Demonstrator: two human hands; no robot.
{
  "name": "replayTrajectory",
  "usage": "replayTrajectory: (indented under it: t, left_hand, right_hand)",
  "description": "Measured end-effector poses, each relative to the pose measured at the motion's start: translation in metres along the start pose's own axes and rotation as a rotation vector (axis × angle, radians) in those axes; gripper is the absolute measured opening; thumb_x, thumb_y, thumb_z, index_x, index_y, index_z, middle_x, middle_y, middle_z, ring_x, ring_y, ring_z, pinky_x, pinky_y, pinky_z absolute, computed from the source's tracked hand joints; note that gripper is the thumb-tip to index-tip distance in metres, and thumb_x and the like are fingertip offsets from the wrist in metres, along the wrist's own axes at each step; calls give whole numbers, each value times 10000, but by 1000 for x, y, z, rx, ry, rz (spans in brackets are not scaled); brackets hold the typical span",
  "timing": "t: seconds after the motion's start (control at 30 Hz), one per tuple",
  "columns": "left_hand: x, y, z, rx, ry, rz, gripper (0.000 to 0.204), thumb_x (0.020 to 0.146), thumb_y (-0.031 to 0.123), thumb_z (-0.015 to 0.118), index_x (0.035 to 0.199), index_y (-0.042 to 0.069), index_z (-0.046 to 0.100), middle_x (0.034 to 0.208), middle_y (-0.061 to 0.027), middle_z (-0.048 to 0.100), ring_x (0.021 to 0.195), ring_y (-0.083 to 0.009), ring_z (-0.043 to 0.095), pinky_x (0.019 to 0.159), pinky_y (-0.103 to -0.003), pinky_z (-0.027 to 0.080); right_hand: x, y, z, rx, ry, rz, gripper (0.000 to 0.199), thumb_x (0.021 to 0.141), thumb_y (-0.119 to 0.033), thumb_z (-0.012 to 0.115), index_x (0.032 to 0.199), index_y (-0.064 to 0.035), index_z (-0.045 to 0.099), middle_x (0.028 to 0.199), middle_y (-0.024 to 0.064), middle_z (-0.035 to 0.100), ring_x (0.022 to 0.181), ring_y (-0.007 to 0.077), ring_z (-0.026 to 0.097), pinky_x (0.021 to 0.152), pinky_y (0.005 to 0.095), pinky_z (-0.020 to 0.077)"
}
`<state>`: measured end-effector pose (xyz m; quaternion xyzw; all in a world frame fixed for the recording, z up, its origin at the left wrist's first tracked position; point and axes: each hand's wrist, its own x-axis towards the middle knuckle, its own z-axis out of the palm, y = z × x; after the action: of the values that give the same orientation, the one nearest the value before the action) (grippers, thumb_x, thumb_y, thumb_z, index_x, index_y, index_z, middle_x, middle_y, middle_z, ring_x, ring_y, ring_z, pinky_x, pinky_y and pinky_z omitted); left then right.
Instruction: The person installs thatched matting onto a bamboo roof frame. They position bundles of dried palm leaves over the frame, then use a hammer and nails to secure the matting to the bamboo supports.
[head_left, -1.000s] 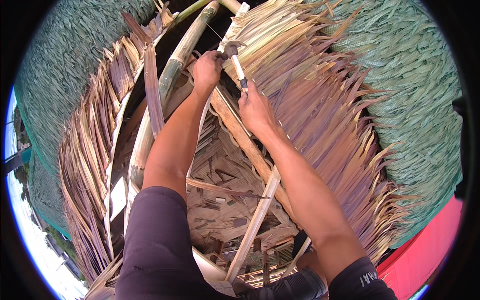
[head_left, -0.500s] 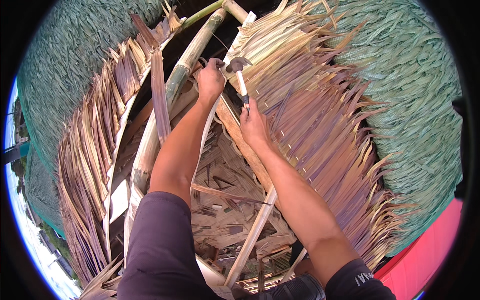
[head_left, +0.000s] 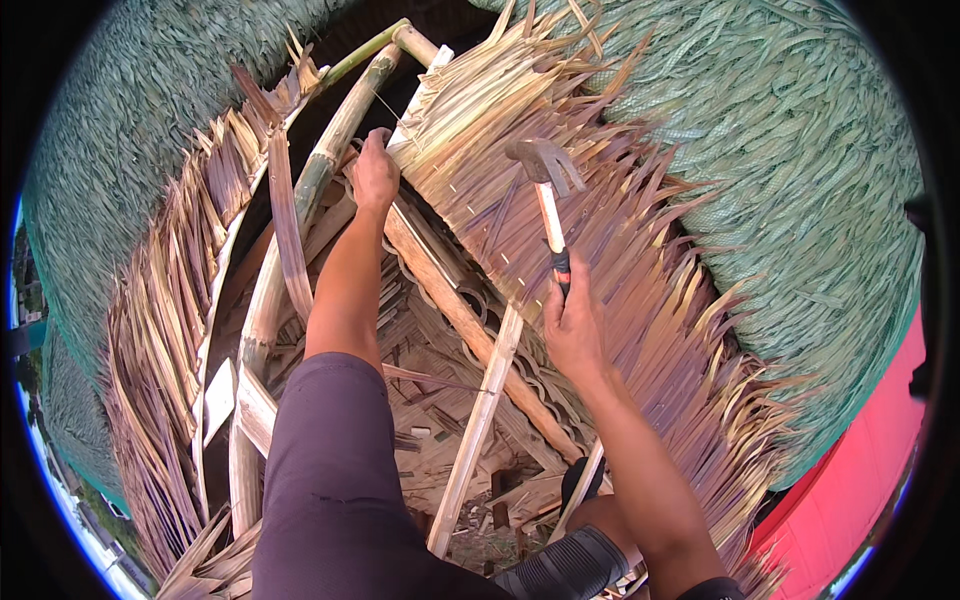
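My right hand point(head_left: 576, 325) grips a claw hammer point(head_left: 549, 215) by its dark-taped lower handle. The hammer's metal head points up and away, above a large panel of dried palm-leaf thatch point(head_left: 470, 150). My left hand point(head_left: 374, 172) is closed at the panel's upper left edge, beside a pale wooden batten point(head_left: 420, 95). Its fingers are partly hidden, but they appear to hold that edge. Short pale stitches run in a line across the panel. Below my left hand, a rough brown wooden beam point(head_left: 465, 325) slants down to the right.
Thick bamboo poles point(head_left: 328, 160) curve up at left beside another thatch strip point(head_left: 165, 370). A pale wooden strut point(head_left: 478, 430) crosses the opening, with wood scraps below. Green netted thatch point(head_left: 800, 180) borders both sides. A red sheet point(head_left: 850, 480) lies lower right. My knee shows near the bottom.
The hammer has moved right, away from my left hand, and now hangs over the thatch panel. My left hand stays by the panel's edge. The whole view has shifted somewhat.
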<state>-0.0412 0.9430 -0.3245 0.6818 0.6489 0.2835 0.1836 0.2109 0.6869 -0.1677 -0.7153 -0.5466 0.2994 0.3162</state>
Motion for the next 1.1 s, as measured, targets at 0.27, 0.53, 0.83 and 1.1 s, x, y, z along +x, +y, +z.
replayTrajectory:
  t: [0.27,0.53,0.83,1.1]
  left_hand:
    - [-354,167,-84,141,-856,-256,886,867,181,683,1576,65,164,1584,-276,273,1415,-484,370,1138,-525,385]
    - [-439,173,-107,474,-903,-468,894,902,82,568,1628,125,48,1334,-221,525,1001,-448,686,855,-527,569]
    - [-440,188,-113,514,-870,-468,848,907,87,580,1621,129,126,1341,-205,541,1067,-420,676,923,-507,552]
    - [-463,171,-102,565,-752,-358,815,900,131,578,1607,132,175,1374,-222,563,1129,-427,653,967,-522,522]
  right_hand:
    - [-129,27,-150,34,-192,363,365,986,-112,545,1348,-113,495,803,237,630,762,457,658,674,490,496]
    - [-132,48,-130,-79,-678,168,359,986,-176,539,1331,-86,495,813,281,644,797,480,642,715,534,477]
    - [-161,62,-136,-101,-799,102,355,1013,-245,497,1329,-85,507,946,293,661,949,480,641,821,549,489]
    - [-243,77,-206,-150,-765,146,376,1025,-231,538,1366,-79,497,884,285,630,862,466,629,768,499,483]
